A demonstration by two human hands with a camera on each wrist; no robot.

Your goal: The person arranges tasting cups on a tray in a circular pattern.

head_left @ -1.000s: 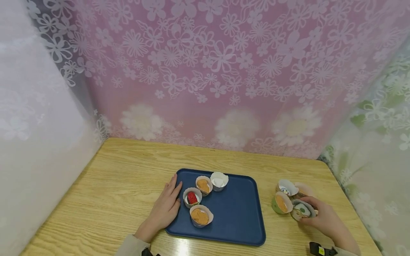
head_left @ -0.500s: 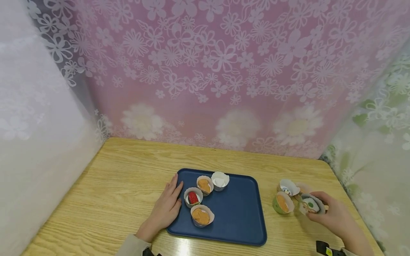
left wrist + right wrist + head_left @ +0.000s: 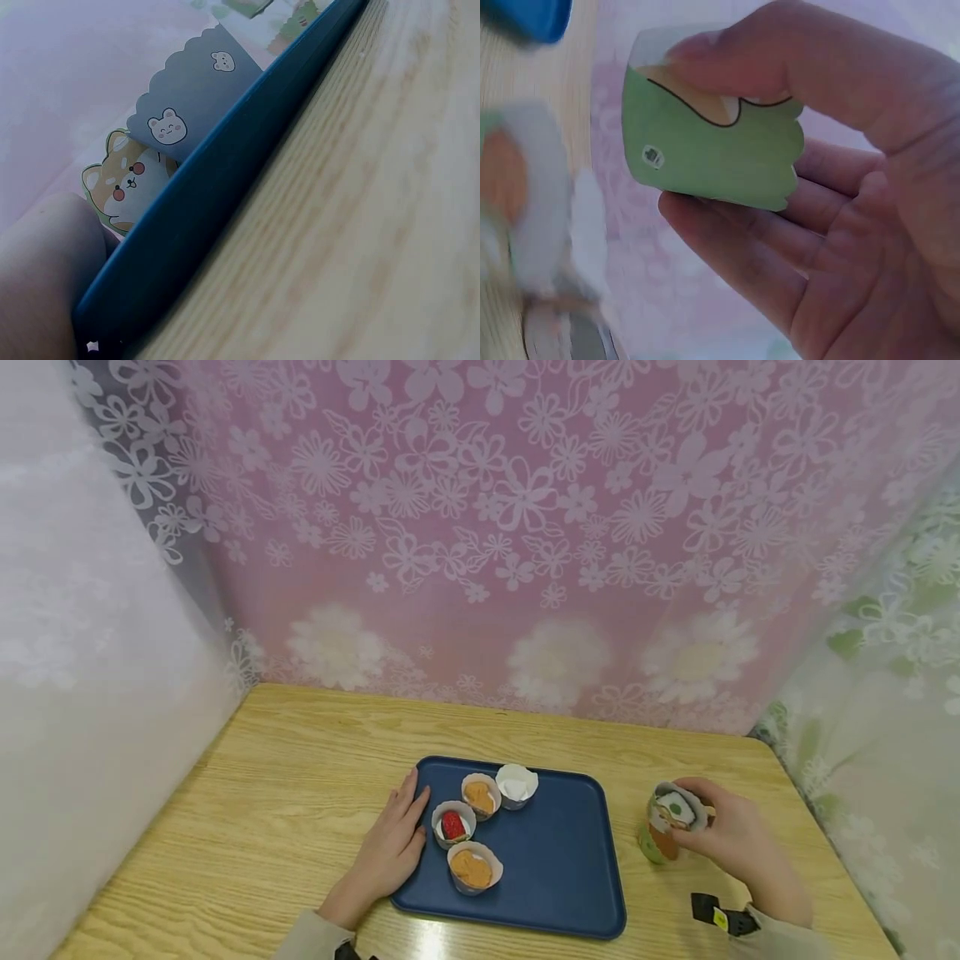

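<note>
right grip (image 3: 738,837) part-curled, thumb and fingers pinching green-printed paper baking cup (image 3: 705,157), at navy tray (image 3: 555,860)'s 3 o'clock | left grip (image 3: 388,845) fingers outstretched, resting at tray's 9 o'clock rim

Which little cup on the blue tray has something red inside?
The leftmost cup on the tray, right beside the left hand. It alone holds a red piece; two others look orange-brown inside, and the fourth looks white.
</note>
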